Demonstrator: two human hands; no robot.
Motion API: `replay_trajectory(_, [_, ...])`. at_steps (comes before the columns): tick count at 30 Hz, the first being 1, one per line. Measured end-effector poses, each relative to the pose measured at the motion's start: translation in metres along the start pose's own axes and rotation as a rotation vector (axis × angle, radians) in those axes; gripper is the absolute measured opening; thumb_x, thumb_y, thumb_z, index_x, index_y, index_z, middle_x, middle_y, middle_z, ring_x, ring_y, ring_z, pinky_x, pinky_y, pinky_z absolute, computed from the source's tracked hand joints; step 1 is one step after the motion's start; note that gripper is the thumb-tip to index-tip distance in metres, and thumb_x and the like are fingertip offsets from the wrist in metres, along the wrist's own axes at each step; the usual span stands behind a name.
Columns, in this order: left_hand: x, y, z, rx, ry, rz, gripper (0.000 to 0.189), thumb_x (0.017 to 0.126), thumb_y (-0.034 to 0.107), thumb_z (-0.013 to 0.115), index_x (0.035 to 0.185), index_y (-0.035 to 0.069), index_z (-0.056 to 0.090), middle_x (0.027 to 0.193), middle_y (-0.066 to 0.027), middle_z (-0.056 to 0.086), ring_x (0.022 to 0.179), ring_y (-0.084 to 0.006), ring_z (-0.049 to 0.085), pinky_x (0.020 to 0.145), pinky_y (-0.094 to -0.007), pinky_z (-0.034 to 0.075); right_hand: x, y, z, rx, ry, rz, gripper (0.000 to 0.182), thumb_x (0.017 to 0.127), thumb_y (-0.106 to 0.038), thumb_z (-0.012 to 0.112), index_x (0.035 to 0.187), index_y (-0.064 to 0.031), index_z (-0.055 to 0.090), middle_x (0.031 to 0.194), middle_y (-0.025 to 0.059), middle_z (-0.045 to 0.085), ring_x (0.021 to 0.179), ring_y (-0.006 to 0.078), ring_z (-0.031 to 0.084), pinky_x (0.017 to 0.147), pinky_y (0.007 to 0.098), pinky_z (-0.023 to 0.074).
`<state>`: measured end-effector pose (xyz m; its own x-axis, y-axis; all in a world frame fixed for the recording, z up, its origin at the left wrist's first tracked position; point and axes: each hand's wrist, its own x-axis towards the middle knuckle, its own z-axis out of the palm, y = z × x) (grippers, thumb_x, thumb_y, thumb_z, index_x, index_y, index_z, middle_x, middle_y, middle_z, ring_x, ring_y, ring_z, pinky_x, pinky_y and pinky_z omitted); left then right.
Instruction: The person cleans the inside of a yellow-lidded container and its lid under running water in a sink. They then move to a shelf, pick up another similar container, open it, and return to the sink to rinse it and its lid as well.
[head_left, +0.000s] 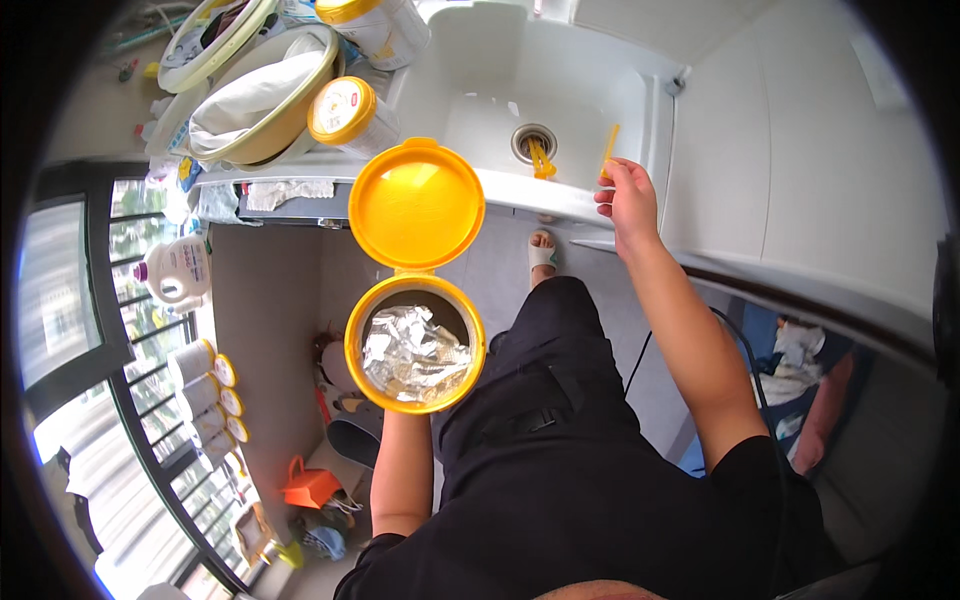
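A milk-powder-type can with a yellow rim (352, 371) is held up in front of me. Its hinged yellow lid (417, 202) is swung back towards the sink. Crumpled silver foil (412, 352) lies inside the can. My left forearm (403, 472) runs up beneath the can, which hides the hand supporting it. Over the front right of the white sink (480, 112), my right hand (631, 199) pinches a thin yellow plastic strip (612, 142) between thumb and fingers. More yellow plastic pieces (540, 159) lie at the sink's drain.
Two closed cans (341, 112) (375, 34) and a basin with white cloth (255, 105) stand left of the sink. More cans (199, 390) and a detergent jug (178, 268) line the window side. Another person's limb (825, 412) shows at right. A dark cable (637, 360) hangs nearby.
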<state>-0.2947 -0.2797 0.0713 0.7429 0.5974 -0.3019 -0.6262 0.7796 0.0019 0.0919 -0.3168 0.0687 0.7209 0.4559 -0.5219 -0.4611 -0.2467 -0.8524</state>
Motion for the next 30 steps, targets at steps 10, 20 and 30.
replay_trajectory(10, [0.057, -0.017, 0.041, 0.274, 0.262, 0.119, 0.087, 0.09, 0.071, 0.057, 0.156, 0.015, 0.053, 0.155, -0.0132, 0.058, 0.141, -0.0386, 0.056, 0.12, -0.06, 0.039, -0.025, -0.085, 0.032, -0.141, -0.448, -0.512, 0.036, 0.089, -0.005, 0.06, 0.124, -0.0058, 0.069, 0.113, 0.0062, 0.071, 0.107, 0.0201, 0.061, 0.102, 0.0391, 0.0474])
replay_trajectory(20, [0.109, -0.004, 0.091, 0.289, 0.15, -0.167, 0.079, 0.096, 0.07, 0.045, 0.154, 0.018, 0.054, 0.145, -0.0139, 0.065, 0.126, -0.042, 0.065, 0.087, -0.0621, 0.058, -0.086, -0.193, 0.088, -0.844, -0.971, -1.224, 0.039, 0.071, -0.001, 0.063, 0.106, -0.0122, 0.074, 0.123, 0.0072, 0.064, 0.117, 0.0317, 0.058, 0.111, 0.0457, 0.0408])
replay_trajectory(30, [0.145, 0.02, 0.105, 0.346, 0.121, -0.408, 0.073, 0.096, 0.068, 0.041, 0.146, 0.019, 0.062, 0.136, -0.0115, 0.07, 0.118, -0.0402, 0.068, 0.084, -0.0606, 0.058, -0.076, -0.219, 0.093, -1.052, -0.885, -1.343, 0.021, 0.069, -0.002, 0.062, 0.089, -0.0078, 0.064, 0.115, 0.0079, 0.067, 0.119, 0.0332, 0.059, 0.112, 0.0463, 0.0394])
